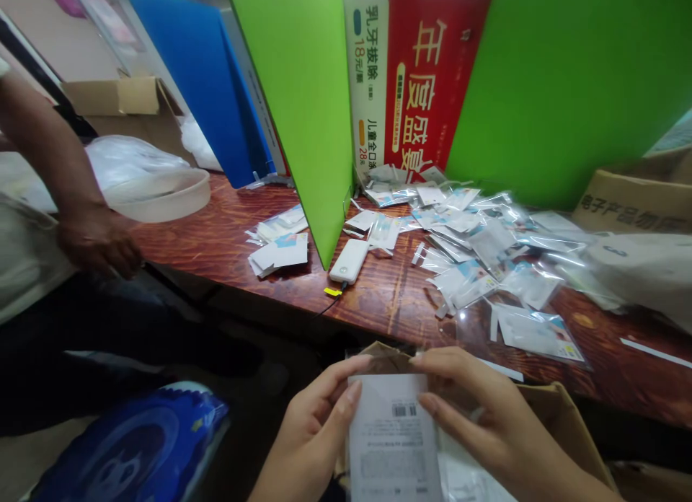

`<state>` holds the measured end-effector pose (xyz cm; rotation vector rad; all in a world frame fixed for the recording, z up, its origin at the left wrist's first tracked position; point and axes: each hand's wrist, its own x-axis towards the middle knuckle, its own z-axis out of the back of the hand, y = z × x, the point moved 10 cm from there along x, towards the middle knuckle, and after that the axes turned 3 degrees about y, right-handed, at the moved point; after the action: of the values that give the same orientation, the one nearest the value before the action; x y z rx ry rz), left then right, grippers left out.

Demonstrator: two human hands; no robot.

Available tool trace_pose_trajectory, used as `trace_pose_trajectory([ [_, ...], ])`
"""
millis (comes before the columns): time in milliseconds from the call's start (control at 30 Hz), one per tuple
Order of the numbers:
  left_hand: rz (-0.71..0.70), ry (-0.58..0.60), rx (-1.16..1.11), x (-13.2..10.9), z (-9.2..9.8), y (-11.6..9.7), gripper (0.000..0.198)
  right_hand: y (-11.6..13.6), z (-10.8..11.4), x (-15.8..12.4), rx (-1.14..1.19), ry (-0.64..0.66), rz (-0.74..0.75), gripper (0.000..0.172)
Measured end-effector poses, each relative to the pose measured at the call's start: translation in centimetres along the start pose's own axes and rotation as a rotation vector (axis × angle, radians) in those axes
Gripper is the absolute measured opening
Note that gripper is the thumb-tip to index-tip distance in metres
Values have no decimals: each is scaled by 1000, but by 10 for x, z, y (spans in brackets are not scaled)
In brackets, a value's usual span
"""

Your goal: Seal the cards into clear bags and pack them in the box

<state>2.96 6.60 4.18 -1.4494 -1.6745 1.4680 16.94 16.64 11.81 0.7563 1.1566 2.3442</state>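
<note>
My left hand point(313, 433) and my right hand point(481, 415) both pinch the top edge of a white printed packet point(392, 444) with a barcode, held low in front of me. Left thumb and fingers close on its upper left corner, right fingers on its upper right. Under the packet an open brown cardboard box point(556, 408) holds more clear-wrapped packets. Beyond it, on the red-brown wooden table point(389, 293), lies a loose heap of several small clear plastic packets point(476, 249).
A white power bank point(349, 261) with a cable lies by a green divider panel point(303, 98). Another stack of packets point(278, 251) sits left of it. A co-worker's arm point(65, 192) reaches down at left near a white basin point(162, 192). A blue bag point(135, 444) lies below.
</note>
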Motion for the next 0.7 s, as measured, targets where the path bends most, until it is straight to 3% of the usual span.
trace_pose_trajectory([
  [200, 5, 51, 22, -1, -8, -4, 41, -9, -6, 1, 72, 69, -103, 16],
  [467, -1, 23, 27, -1, -7, -6, 47, -19, -7, -2, 95, 83, -123, 18],
  [600, 12, -3, 101, -2, 0, -2, 52, -40, -7, -8, 376, 9, -318, 27],
  [700, 17, 4, 109, -2, 6, 8, 54, -63, -30, -16, 663, 105, -551, 45],
])
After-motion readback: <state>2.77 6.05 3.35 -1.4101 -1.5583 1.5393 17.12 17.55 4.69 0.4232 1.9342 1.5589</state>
